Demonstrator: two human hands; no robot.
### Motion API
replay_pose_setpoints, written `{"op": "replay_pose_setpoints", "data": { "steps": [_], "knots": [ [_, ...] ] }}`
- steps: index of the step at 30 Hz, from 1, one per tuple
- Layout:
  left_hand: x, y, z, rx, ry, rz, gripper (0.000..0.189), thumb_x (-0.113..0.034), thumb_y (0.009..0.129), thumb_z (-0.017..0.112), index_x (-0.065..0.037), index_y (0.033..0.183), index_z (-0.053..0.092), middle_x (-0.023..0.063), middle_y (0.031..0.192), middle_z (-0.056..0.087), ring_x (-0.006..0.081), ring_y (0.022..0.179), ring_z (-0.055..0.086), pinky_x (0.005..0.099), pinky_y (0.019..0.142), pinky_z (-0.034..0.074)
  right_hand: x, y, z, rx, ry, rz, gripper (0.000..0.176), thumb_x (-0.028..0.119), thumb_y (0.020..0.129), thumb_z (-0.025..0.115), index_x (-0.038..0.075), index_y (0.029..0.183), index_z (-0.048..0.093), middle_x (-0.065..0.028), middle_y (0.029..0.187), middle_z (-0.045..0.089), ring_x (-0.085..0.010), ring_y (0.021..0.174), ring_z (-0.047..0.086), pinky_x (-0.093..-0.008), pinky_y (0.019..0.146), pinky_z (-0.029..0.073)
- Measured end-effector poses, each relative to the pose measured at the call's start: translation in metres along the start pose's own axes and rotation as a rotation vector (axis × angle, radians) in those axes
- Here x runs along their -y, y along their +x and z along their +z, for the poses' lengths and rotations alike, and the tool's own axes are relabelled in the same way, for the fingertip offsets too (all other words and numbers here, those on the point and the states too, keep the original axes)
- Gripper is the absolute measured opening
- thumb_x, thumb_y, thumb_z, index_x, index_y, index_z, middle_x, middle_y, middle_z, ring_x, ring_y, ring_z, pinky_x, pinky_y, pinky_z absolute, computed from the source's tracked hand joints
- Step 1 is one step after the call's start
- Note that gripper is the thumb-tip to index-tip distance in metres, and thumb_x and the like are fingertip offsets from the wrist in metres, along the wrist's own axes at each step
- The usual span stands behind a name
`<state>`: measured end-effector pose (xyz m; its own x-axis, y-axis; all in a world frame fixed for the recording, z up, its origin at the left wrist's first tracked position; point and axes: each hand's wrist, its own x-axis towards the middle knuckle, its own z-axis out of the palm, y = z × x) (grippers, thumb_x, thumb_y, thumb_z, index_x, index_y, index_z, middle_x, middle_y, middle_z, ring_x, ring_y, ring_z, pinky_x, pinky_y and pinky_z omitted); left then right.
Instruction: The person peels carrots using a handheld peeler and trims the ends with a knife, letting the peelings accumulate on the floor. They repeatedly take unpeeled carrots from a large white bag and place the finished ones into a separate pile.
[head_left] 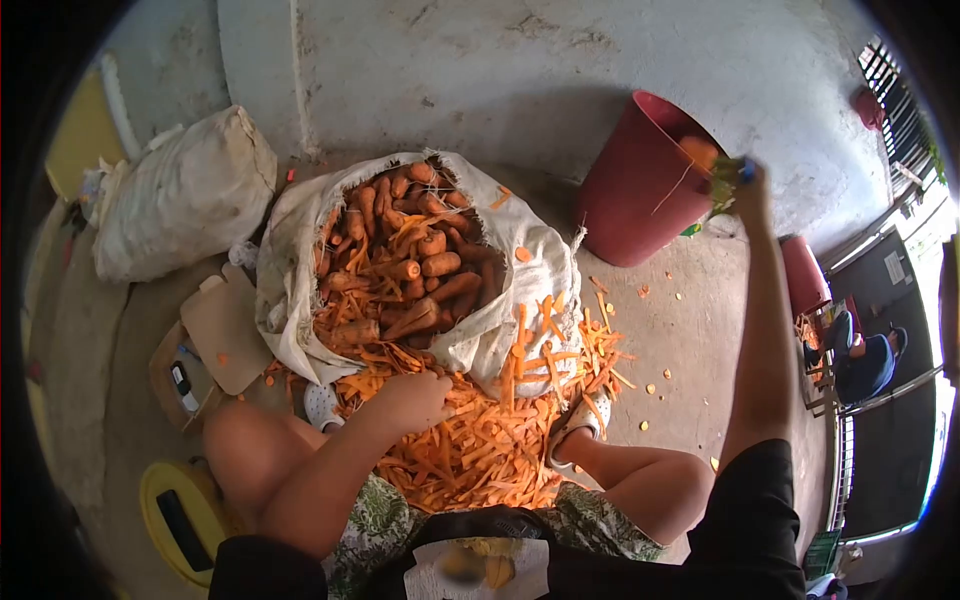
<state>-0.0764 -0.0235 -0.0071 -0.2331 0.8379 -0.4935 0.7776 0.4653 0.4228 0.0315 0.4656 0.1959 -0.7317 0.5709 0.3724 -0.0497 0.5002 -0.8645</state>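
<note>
An open white sack (283,290) full of whole carrots (440,264) stands in front of me. Orange peelings (470,445) lie heaped between my legs and over the sack's right side. My left hand (415,402) is over the near edge of the heap, its fingers curled; what they hold, if anything, is hidden. On the right, my right hand (745,187) is raised at the rim of a red bucket (640,190), closed and blurred. A blurred orange piece (698,153) and something green and blue show at its fingers; I cannot tell what it grips.
A closed white sack (190,200) lies at the left by the wall. Below it is a cardboard box (225,335) with small items. A yellow stool (165,495) holds a dark phone. At the far right, a person (868,370) in blue sits near another red bucket (803,275).
</note>
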Motion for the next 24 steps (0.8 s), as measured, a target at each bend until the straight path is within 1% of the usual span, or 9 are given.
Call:
{"op": "replay_pose_setpoints", "data": {
  "steps": [2,5,7,9,12,15,18,21,24],
  "knots": [
    [0.002,0.001,0.002,-0.005,0.002,0.011,0.038,-0.033,0.082,0.050,-0.002,0.105,0.049,0.0147,0.088,0.055,0.0298,0.083,0.056,0.0401,0.072,0.045,0.025,0.014,-0.011,-0.575,-1.011,-0.500,0.021,0.019,0.084,0.054,0.001,0.093,0.057,-0.0078,0.086,0.059,-0.0138,0.070,0.056,-0.0246,0.063,0.046],
    [0.005,0.006,0.003,0.001,0.034,0.018,0.034,-0.032,0.085,0.047,-0.002,0.102,0.048,0.0135,0.092,0.054,0.0279,0.086,0.056,0.0399,0.071,0.047,0.032,-0.007,0.020,-0.559,-0.848,-0.634,0.023,0.020,0.085,0.054,0.000,0.096,0.056,-0.0070,0.086,0.059,-0.0114,0.070,0.055,-0.0249,0.064,0.045],
    [0.006,0.011,0.002,0.041,0.013,-0.012,0.034,-0.032,0.085,0.047,-0.002,0.101,0.048,0.0135,0.092,0.054,0.0278,0.085,0.056,0.0399,0.070,0.047,0.037,-0.054,0.059,-0.292,-0.443,-0.077,0.020,0.014,0.083,0.052,0.000,0.097,0.054,-0.0107,0.089,0.059,-0.0175,0.079,0.057,-0.0289,0.069,0.045],
    [0.012,0.020,0.004,0.092,-0.049,-0.049,0.035,-0.033,0.085,0.047,-0.002,0.101,0.048,0.0132,0.091,0.055,0.0272,0.082,0.056,0.0400,0.068,0.046,0.048,-0.111,0.101,-0.056,-0.234,0.070,0.019,0.000,0.081,0.043,-0.001,0.097,0.053,-0.0067,0.083,0.058,-0.0138,0.074,0.056,-0.0251,0.066,0.044],
    [0.032,0.042,0.021,0.113,-0.099,-0.074,0.034,-0.033,0.085,0.047,-0.002,0.099,0.048,0.0126,0.089,0.056,0.0268,0.080,0.056,0.0394,0.066,0.045,0.022,-0.160,0.115,0.113,-0.415,-0.083,0.011,0.006,0.082,0.049,-0.002,0.087,0.054,-0.0067,0.085,0.049,-0.0130,0.073,0.048,-0.0265,0.067,0.041],
    [0.063,0.064,0.046,0.081,-0.170,-0.123,0.033,-0.033,0.086,0.046,-0.004,0.100,0.049,0.0118,0.085,0.057,0.0257,0.078,0.056,0.0381,0.064,0.044,-0.011,-0.199,0.113,0.137,-0.294,0.349,0.015,0.013,0.083,0.054,-0.002,0.083,0.054,-0.0054,0.084,0.048,-0.0108,0.069,0.046,-0.0258,0.063,0.040],
    [0.084,0.077,0.055,0.101,-0.292,-0.240,0.031,-0.032,0.086,0.046,-0.005,0.101,0.051,0.0116,0.084,0.057,0.0233,0.079,0.056,0.0362,0.065,0.044,-0.076,-0.235,0.103,0.115,-0.522,0.434,0.017,0.014,0.082,0.055,-0.002,0.085,0.055,-0.0107,0.083,0.050,-0.0203,0.068,0.051,-0.0317,0.064,0.041],
    [0.101,0.101,0.071,0.031,-0.395,-0.335,0.029,-0.031,0.087,0.046,-0.005,0.099,0.051,0.0119,0.089,0.057,0.0222,0.081,0.057,0.0350,0.066,0.045,-0.033,-0.227,0.116,0.150,-0.629,0.220,0.017,0.013,0.080,0.056,-0.003,0.084,0.056,-0.0151,0.083,0.050,-0.0282,0.070,0.052,-0.0346,0.066,0.041],
    [0.126,0.137,0.084,-0.071,-0.615,-0.379,0.025,-0.027,0.088,0.046,-0.006,0.098,0.052,0.0108,0.092,0.055,0.0216,0.079,0.057,0.0339,0.066,0.047,-0.040,-0.219,0.112,0.140,-0.688,0.242,0.018,0.013,0.078,0.057,-0.004,0.084,0.056,-0.0164,0.084,0.050,-0.0317,0.072,0.052,-0.0357,0.066,0.042]
  ]
}}
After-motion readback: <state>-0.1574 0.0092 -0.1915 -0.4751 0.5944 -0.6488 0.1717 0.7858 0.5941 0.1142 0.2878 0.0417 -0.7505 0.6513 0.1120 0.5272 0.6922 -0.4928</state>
